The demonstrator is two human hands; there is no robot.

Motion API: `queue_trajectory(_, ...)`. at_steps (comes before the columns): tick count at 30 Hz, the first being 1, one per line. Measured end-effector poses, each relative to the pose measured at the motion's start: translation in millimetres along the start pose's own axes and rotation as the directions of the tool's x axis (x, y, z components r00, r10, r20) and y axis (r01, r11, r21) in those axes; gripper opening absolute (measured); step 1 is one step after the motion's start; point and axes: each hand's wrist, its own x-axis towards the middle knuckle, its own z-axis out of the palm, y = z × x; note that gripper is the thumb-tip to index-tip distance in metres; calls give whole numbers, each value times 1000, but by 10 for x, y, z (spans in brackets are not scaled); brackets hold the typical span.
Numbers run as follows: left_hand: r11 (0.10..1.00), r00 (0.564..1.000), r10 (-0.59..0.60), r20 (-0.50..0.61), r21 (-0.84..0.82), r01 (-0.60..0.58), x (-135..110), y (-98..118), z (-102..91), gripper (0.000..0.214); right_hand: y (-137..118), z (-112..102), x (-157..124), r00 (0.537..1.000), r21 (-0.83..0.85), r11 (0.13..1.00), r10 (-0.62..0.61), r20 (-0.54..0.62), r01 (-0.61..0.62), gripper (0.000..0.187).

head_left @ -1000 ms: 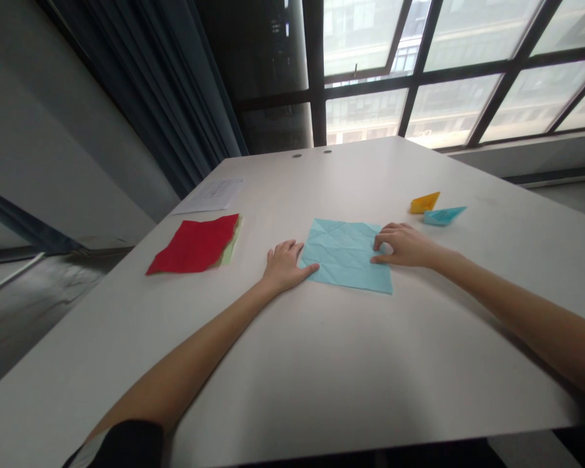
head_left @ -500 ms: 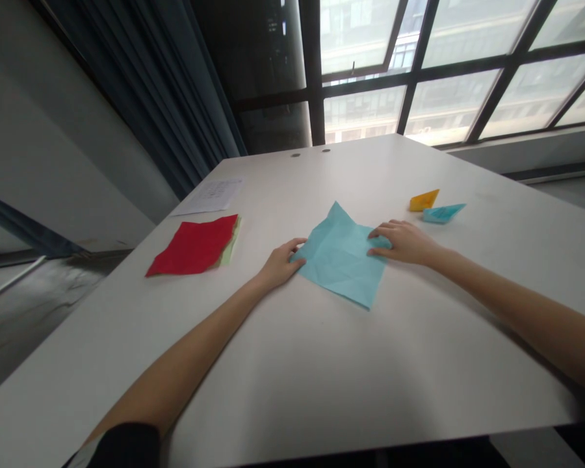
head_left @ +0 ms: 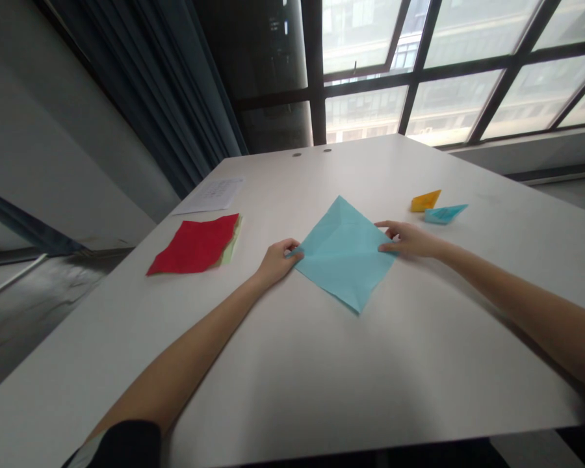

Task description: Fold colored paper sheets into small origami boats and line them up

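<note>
A creased light-blue paper square [head_left: 344, 253] lies on the white table [head_left: 292, 364], turned like a diamond with one corner pointing at me. My left hand [head_left: 275, 257] pinches its left corner, fingers curled. At the right corner, my right hand [head_left: 407, 238] grips the paper between thumb and fingers.
A red sheet [head_left: 195, 244] lies on a pale green one at the left, with a white printed page [head_left: 212, 194] behind it. At the right rest a folded orange paper boat [head_left: 424, 201] and a folded blue one [head_left: 443, 213]. Windows and a dark curtain stand beyond the table.
The blue sheet has been rotated from lying square to me into a diamond. Both hands moved from resting on its sides to holding its left and right corners.
</note>
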Motion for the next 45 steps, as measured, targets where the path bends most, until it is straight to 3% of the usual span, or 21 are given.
queue_trajectory(6,1000,1000,-18,-19,10,18,-1,25,-16,17,33,1,18,983,-152,981,-140,-117,122,28)
queue_trajectory(11,999,999,11,-31,52,-9,-13,37,4,18,-53,61,16,923,-365,911,-293,-249,191,32)
queue_trajectory(14,992,998,37,-46,126,-31,-16,35,16,20,-246,86,-22,874,-380,895,-365,-320,235,41)
queue_trajectory(17,982,997,64,-45,182,-55,-8,23,24,22,-483,88,-85,812,-338,879,-452,-369,335,37)
queue_trajectory(20,973,996,83,-19,219,-77,0,27,30,23,-650,88,-145,765,-317,839,-538,-354,443,28)
queue_trajectory(23,948,990,131,-56,297,-109,-30,109,39,24,-696,110,-173,756,-323,799,-593,-278,508,21)
queue_trajectory(26,877,960,259,-107,441,-188,-122,288,66,28,-659,156,-168,754,-334,776,-617,-225,535,21)
queue_trajectory(28,800,926,377,26,495,-340,-205,425,98,24,-626,188,-158,740,-347,764,-631,-231,544,21)
queue_trajectory(30,697,846,503,177,496,-519,-287,540,134,24,-604,214,-150,711,-368,746,-655,-256,555,18)
queue_trajectory(33,590,763,592,261,504,-630,-376,645,175,24,-601,238,-145,683,-396,725,-679,-271,563,16)
queue_trajectory(35,569,741,589,321,487,-663,-407,676,190,25,-607,251,-142,675,-404,716,-688,-267,569,15)
queue_trajectory(37,578,746,546,381,473,-665,-418,691,202,31,-609,269,-137,672,-399,708,-696,-252,583,15)
queue_trajectory(40,607,789,445,423,506,-613,-419,694,219,40,-591,314,-134,681,-363,694,-708,-186,622,17)
queue_trajectory(45,637,842,348,412,556,-535,-418,679,234,41,-554,395,-147,751,-217,740,-659,-43,637,19)
